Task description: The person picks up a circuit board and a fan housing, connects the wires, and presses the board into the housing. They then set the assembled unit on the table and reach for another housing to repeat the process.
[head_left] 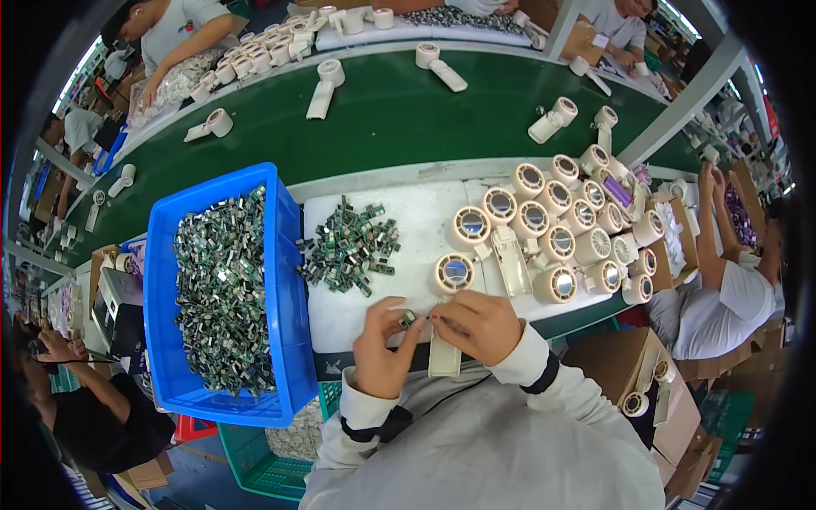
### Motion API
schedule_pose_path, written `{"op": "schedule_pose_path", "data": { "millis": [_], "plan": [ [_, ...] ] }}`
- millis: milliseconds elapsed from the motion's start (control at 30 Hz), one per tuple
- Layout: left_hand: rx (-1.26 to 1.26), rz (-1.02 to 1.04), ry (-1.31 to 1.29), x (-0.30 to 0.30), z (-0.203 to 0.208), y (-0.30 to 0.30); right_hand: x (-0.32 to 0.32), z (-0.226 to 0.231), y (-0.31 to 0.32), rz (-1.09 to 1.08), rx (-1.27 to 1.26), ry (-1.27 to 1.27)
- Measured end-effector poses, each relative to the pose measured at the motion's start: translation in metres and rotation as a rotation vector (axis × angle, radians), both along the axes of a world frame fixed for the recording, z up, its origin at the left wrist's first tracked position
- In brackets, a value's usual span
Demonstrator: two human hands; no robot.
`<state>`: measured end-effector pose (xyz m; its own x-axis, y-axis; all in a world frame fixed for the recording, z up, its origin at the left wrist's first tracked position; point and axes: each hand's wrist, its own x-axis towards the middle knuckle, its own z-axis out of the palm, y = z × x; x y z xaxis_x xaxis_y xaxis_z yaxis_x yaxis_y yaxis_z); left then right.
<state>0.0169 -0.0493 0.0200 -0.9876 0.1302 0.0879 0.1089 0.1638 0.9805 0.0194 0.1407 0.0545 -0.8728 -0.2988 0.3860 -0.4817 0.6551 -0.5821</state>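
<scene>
My left hand [381, 347] pinches a small circuit board [408, 320] between thumb and fingertips. Close beside it, my right hand [483, 326] has its fingers drawn together over the neck of a cream handheld fan; what its fingertips grip is too small to tell. That fan's round head [454, 274] shows beyond my hands, and its open handle [444, 355] points toward me. A loose heap of green circuit boards [353, 246] lies on the white work surface [416, 212], left of and beyond my hands.
A blue bin [293, 340] full of circuit boards stands at the left. Several cream fans [532, 219] crowd the right of the surface. Across the far side runs a green conveyor belt [374, 127] carrying spaced-out fans. An open cardboard box [608, 353] sits low right; co-workers sit around.
</scene>
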Motion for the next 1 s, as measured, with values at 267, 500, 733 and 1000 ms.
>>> {"op": "schedule_pose_path", "data": {
  "millis": [267, 500, 733, 1000],
  "plan": [
    [0.238, -0.080, -0.197, -0.004, 0.005, -0.003, -0.003, 0.011, -0.001, -0.066, -0.282, -0.198],
    [0.343, -0.072, -0.193, 0.001, 0.009, 0.001, 0.000, 0.007, -0.001, -0.053, -0.325, -0.216],
    [0.177, -0.193, -0.040, -0.002, 0.005, -0.013, 0.001, 0.009, 0.005, 0.015, -0.247, -0.225],
    [0.434, -0.349, -0.222, -0.008, -0.009, -0.018, 0.002, 0.009, 0.012, 0.035, -0.296, -0.331]
  ]
}}
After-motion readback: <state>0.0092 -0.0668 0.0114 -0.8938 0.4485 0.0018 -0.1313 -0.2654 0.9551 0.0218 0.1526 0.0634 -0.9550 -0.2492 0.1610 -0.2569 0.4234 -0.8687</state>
